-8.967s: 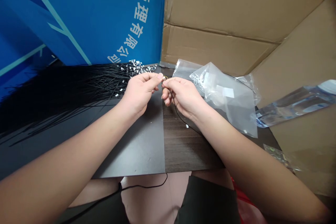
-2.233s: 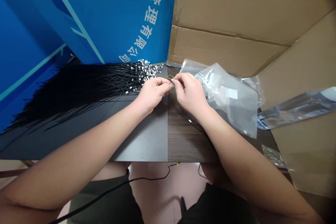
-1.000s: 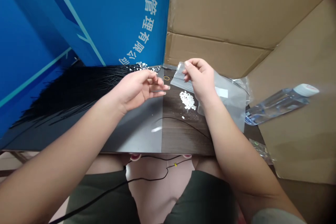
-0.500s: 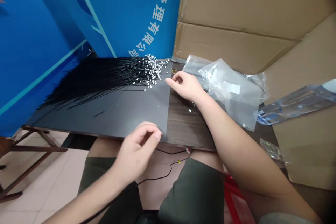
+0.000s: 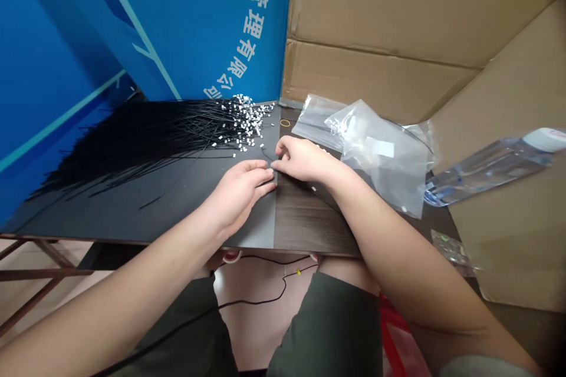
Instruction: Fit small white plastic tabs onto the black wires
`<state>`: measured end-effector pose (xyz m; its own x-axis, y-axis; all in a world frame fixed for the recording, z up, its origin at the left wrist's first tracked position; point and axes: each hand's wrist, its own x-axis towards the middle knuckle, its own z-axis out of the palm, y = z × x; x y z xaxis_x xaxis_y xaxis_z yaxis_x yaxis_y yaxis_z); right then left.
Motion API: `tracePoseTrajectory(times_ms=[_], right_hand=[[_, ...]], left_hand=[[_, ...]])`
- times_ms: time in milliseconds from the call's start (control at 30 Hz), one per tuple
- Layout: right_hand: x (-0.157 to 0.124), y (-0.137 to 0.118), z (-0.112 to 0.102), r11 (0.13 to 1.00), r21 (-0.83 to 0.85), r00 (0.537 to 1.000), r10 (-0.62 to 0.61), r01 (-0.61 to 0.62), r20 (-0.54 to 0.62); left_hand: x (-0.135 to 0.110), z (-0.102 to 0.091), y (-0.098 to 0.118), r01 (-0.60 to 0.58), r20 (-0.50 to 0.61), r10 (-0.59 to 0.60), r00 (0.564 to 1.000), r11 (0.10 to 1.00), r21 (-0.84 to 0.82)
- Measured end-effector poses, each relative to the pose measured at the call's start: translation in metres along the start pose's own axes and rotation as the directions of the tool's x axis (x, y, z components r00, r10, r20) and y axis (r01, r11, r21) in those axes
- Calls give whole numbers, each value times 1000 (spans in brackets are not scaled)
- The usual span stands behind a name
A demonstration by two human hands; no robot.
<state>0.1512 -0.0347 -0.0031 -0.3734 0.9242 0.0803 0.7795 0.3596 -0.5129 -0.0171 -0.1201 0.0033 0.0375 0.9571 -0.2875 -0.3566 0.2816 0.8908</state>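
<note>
My right hand (image 5: 300, 159) lies on the board with its fingertips pinched together on a thin black wire (image 5: 267, 156). My left hand (image 5: 241, 191) rests just beside it, its fingers together and close to the same wire. Whether the left hand grips anything is hidden. Left of my hands, a large fan of black wires (image 5: 145, 144) spreads across the grey part of the tabletop (image 5: 207, 218), their white connector ends (image 5: 247, 121) bunched toward my hands. A small yellow rubber band (image 5: 285, 122) lies beyond my fingertips.
Clear plastic bags (image 5: 380, 153) lie at the right, with a plastic water bottle (image 5: 490, 171) beyond them against cardboard sheets (image 5: 389, 23). A blue printed banner (image 5: 177, 23) stands behind the wires. A black cable (image 5: 252, 300) hangs below the table's front edge.
My left hand has come up from the table's front edge to the board beside my right hand. My right hand has moved down and left, and the two hands now meet at the wire.
</note>
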Motion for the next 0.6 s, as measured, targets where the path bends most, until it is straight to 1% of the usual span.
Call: tracePoseTrajectory(times_ms=[100,167,333,433,500,567,600], right_hand=[[-3,-4,-2,1000,-28,996,0,2,89],[-4,-8,-2,999,-45,992,12,-6,124],[-6,-16,-1,997,-75,986,32,-20,162],[-6,-20,-1,995,-73,982,84,-72,168],[-7,-25,-4,991,-22,980,135,-133,147],[-8,-32,-8,980,83,979,173,-183,112],[-9,-36,-9,968,153,978,185,-199,99]], left_hand=[[5,2,-1,-73,-78,72,994,997,-12],[4,1,-3,-100,-93,97,991,995,-26],[1,-1,-1,-54,-41,50,998,995,-85],[-1,-2,0,-29,-39,25,999,992,-124],[-3,-3,-2,-38,-32,34,999,988,-147],[-2,-4,-3,-45,-15,43,999,986,-162],[0,-4,-3,-27,8,29,1000,986,-164]])
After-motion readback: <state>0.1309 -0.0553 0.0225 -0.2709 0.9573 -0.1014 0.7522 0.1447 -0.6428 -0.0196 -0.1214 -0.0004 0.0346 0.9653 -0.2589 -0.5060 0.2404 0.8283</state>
